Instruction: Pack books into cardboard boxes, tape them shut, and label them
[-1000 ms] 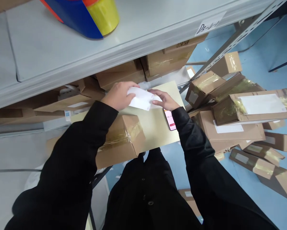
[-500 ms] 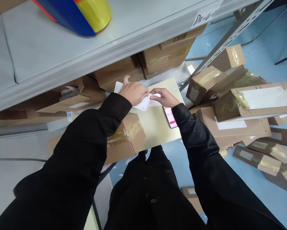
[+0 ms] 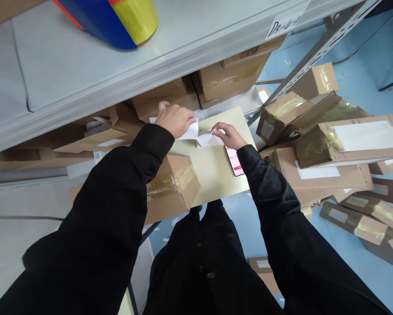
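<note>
My left hand is closed on a white paper label, whose right part sticks out past the fingertips. Just to the right, my right hand pinches another white slip of paper between thumb and fingers; the slip curls over the pale tabletop. A narrow gap separates the two papers. Close below my right wrist lies a phone with a lit pink-white screen, partly covered by the sleeve. A taped cardboard box stands under my left forearm.
A grey shelf marked D3-4-1 runs above the table, carrying a blue and yellow object. Cardboard boxes fill the level below. To the right, a shelf post rises beside a heap of taped cartons on the blue floor.
My hands have drawn apart: the left moved a little left with its label, the right slightly right with its slip. The papers, together before, now show a gap.
</note>
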